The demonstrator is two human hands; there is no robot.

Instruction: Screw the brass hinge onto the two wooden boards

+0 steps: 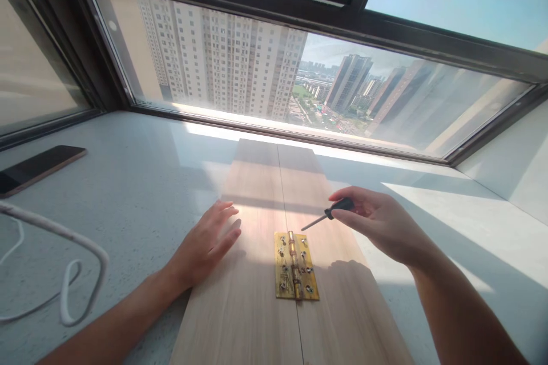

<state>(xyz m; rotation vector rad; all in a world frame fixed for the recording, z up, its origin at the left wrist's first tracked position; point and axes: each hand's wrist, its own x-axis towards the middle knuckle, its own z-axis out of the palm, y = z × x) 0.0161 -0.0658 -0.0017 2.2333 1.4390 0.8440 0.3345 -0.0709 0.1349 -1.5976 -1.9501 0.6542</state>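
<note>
A brass hinge [284, 291] lies flat across the seam between two light wood boards [252, 308], with several screws in its holes. My right hand [377, 219] is closed around the black handle of a small screwdriver [319, 220]. The shaft points down and left, its tip just above the hinge's upper right corner; whether it touches anything I cannot tell. Resting on the left board's edge, my left hand [212, 245] has its fingers stretched out and holds nothing.
On the pale speckled sill [141, 199], a dark phone [40, 168] lies at the far left. A white cable [92, 245] curls below it. Beyond the boards' far end stands a dark window frame [274, 131], with tall buildings outside. A white wall [518, 142] closes the right side.
</note>
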